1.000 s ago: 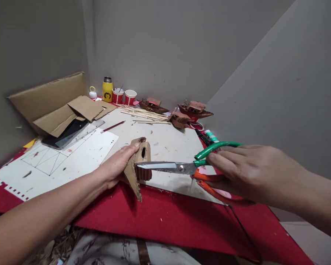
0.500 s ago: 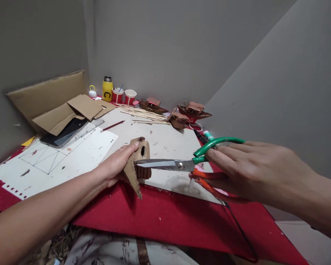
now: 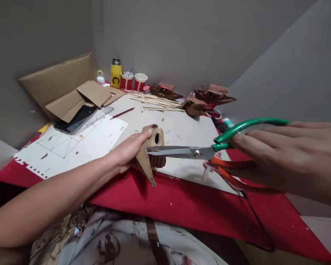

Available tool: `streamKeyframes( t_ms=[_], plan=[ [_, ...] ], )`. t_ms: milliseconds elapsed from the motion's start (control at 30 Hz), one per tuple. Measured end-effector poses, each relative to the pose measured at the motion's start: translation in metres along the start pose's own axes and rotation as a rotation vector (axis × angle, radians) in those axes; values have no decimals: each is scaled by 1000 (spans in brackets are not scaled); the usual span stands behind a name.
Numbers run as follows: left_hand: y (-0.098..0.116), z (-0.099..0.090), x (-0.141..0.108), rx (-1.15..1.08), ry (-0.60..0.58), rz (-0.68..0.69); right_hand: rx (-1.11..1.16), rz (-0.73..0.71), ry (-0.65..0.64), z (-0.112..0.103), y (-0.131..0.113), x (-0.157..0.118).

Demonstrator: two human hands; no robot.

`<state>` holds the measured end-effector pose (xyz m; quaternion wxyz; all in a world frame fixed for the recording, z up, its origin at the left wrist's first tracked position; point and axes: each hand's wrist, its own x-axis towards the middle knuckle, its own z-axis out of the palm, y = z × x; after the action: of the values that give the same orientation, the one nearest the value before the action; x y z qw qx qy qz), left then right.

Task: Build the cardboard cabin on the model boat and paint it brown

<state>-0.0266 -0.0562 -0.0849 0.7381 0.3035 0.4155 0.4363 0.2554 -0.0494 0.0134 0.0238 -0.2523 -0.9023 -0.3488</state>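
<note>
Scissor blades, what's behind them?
The blades cross in front of the cardboard model in the left hand and the white board beyond; the strips they cover are hidden.

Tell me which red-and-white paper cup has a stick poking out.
The paper cup right beside the yellow bottle: a thin blue stick rises above its rim, while nothing sticks out of the other cup.

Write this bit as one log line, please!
left hand: holding cardboard piece | right hand: holding scissors | blades: tips at cardboard piece, contact unclear | beyond: thin sticks, pencil
</note>
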Motion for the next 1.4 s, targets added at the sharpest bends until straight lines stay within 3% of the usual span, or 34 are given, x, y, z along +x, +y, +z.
streamKeyframes(
  t_ms=[100,600,900,1100,1233,1333,1400],
  plan=[
    [0,0,1,10,-9,30,-124,-177,10,-8,0,3],
    [-2,-2,3,22,-14,87,-89,-201,-10,-15,-2,1],
    [-2,-1,3,111,60,134,-66,-166,-71,-18,0,-3],
    [5,-4,3,55,88,185,-52,-14,-80,-18,12,-19],
    [10,-5,2,-63,90,245,33,-145,67,-20,-3,-24],
    [13,-5,0,-135,105,312,142,-264,25,-21,-24,-20],
    [14,-5,-2,-156,120,307,210,-268,-8,-22,-32,-17]
  ],
)
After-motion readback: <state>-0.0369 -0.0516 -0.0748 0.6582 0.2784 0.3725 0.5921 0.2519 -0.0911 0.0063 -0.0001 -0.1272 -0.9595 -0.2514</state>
